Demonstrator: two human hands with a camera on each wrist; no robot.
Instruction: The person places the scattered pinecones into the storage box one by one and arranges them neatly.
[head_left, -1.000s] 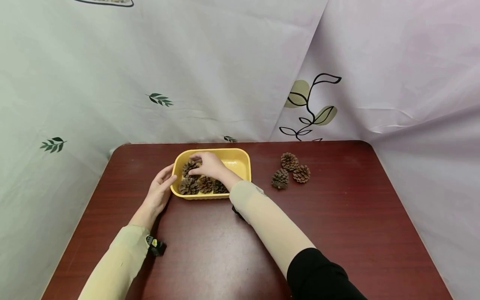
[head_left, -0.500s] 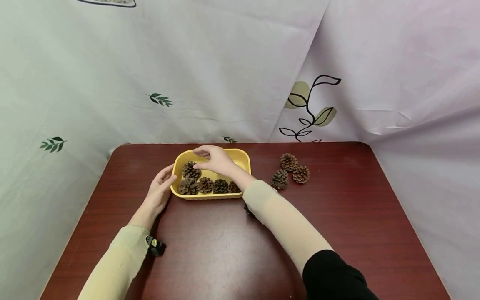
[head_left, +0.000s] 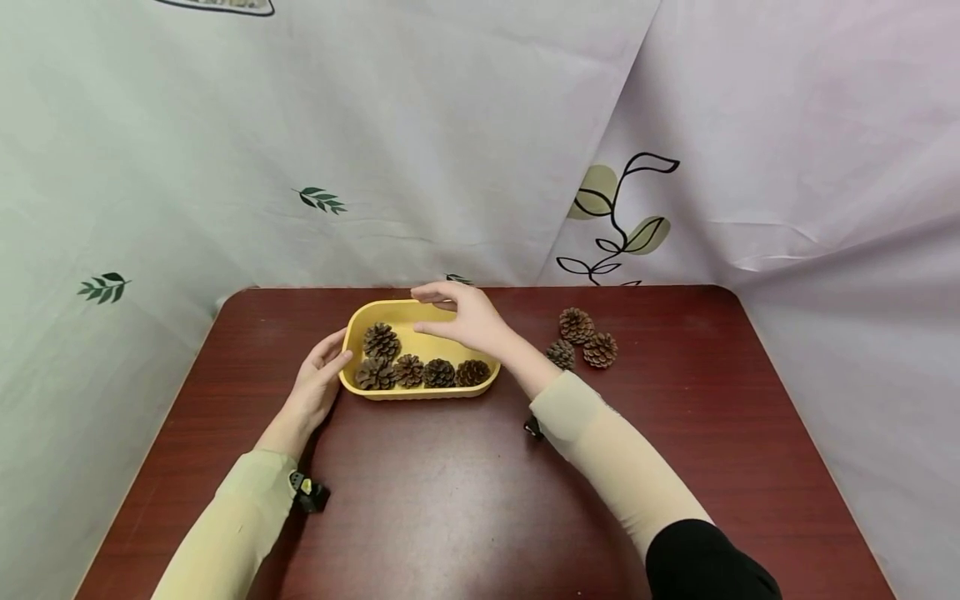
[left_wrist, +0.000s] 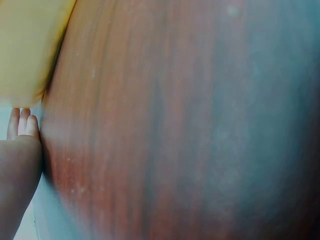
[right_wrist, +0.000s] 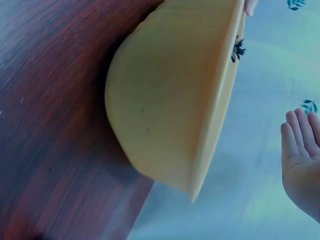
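A yellow plastic basin (head_left: 423, 395) stands near the back of the table. Inside it, several pine cones (head_left: 408, 370) lie along the near wall, with another pine cone (head_left: 382, 341) at the left. My left hand (head_left: 317, 383) rests against the basin's left side; in the left wrist view its fingers (left_wrist: 24, 122) reach straight to the wall. Over the basin's right half hovers my right hand (head_left: 474, 323), holding nothing, thumb and fingers apart. From the right wrist, the hand (right_wrist: 302, 155) shows fairly straight fingers, away from the basin's outer wall (right_wrist: 160, 90).
Three more pine cones (head_left: 577, 326) lie together on the table to the right of the basin. The red-brown wooden table (head_left: 420, 500) meets a pale cloth (head_left: 450, 150) with leaf prints at its back edge.
My right hand has let go of the left pine cone inside the basin and moved up and to the right. My left hand has stayed at the basin's side.
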